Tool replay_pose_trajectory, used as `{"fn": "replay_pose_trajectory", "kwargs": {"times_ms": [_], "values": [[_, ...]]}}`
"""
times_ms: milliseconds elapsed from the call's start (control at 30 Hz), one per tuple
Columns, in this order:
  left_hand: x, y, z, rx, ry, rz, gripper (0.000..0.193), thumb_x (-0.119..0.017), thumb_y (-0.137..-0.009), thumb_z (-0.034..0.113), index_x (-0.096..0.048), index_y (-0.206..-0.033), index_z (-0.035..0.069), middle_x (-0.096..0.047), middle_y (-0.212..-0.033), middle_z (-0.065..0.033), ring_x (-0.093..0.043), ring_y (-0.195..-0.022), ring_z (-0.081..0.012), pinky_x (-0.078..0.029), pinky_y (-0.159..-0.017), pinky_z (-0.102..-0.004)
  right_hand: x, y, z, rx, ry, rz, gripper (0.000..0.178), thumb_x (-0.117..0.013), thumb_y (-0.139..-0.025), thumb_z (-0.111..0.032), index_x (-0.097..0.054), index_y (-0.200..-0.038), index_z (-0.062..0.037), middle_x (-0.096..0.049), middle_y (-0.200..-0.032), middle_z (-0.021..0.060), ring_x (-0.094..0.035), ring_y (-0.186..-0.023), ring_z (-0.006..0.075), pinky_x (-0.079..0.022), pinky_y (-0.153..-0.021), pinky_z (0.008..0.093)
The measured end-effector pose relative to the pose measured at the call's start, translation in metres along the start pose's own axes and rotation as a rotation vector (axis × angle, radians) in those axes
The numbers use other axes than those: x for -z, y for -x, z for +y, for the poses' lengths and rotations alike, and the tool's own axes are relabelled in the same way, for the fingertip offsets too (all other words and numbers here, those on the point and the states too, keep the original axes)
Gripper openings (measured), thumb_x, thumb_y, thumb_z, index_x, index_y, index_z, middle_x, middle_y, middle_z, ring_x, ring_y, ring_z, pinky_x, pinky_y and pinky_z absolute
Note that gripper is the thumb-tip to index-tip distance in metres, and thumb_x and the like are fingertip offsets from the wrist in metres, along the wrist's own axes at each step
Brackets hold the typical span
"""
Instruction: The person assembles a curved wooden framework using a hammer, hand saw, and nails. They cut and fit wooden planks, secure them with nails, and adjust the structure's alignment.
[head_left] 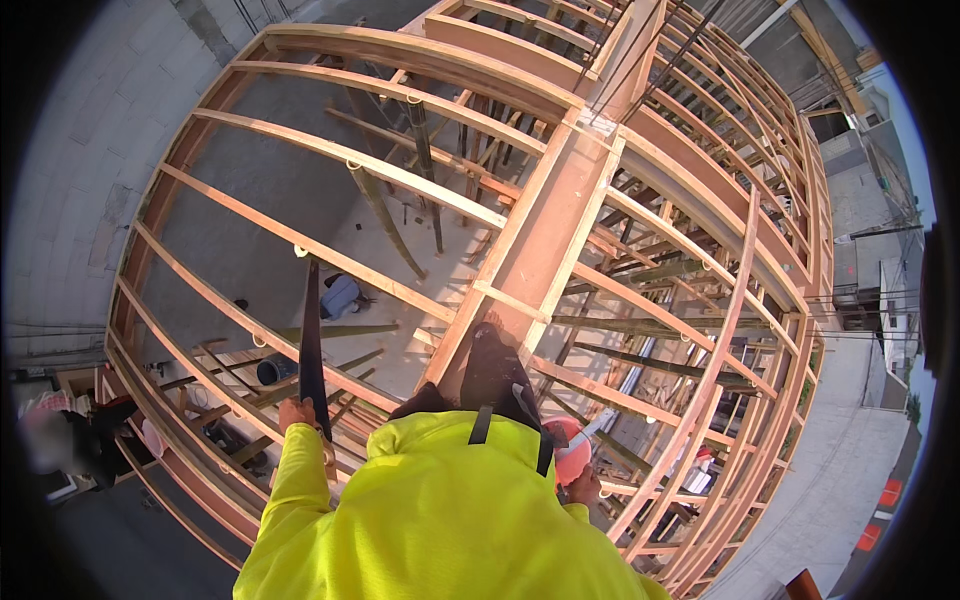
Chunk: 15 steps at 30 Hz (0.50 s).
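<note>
My left hand (295, 412) is closed around the wide end of a handsaw (312, 345). Its long dark blade points away from me, over the wooden joists, with the narrow tip near one joist (375, 275). Low on my right side, my right hand (583, 487) is closed at the edge of a pinkish-red round container (572, 458) that looks like a bucket. A pale, long object (598, 422) sticks out of it. My sleeve and body hide part of the container. Beneath me runs a wooden beam trough (545, 225), with my foot on it.
Open gaps between joists drop to a concrete floor (300, 170) far below. Bamboo posts (385, 220) stand under the frame. Down there, a person in blue (340, 297) bends near a dark bucket (277, 369). Another person (95, 435) is at the far left. Rebar (668, 65) rises ahead.
</note>
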<state>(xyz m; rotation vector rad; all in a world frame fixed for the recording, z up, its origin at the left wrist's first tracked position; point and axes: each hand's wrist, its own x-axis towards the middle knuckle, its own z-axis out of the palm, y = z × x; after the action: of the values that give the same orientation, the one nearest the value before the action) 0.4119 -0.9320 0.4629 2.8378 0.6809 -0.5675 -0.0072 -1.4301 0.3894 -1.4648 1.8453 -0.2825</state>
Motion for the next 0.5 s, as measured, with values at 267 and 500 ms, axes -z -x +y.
{"fn": "replay_pose_trajectory", "kwargs": {"times_ms": [267,500], "values": [[0.007,-0.029,0.135,-0.013,0.05,0.004,0.032,-0.067,-0.081,0.028,-0.071,-0.085,-0.003,-0.069,-0.085,-0.0264,-0.067,-0.086,-0.0436,-0.054,-0.079,-0.0486,-0.036,-0.08,-0.107,0.174,0.187,-0.084,0.053,-0.057,-0.091,-0.04,-0.055,-0.064,0.0062,-0.049,-0.052,0.0175,-0.048,-0.05,0.025,-0.037,-0.052,0.0454],[0.01,-0.051,0.241,-0.094,0.007,0.029,0.034,-0.069,-0.083,0.031,-0.071,-0.088,-0.003,-0.069,-0.088,-0.0258,-0.068,-0.091,-0.0403,-0.055,-0.082,-0.0466,-0.047,-0.152,-0.179,0.367,0.103,-0.109,0.051,-0.06,-0.095,-0.036,-0.049,-0.058,-0.0025,-0.044,-0.049,0.0024,-0.043,-0.045,0.0114,-0.032,-0.043,0.0348]]}}
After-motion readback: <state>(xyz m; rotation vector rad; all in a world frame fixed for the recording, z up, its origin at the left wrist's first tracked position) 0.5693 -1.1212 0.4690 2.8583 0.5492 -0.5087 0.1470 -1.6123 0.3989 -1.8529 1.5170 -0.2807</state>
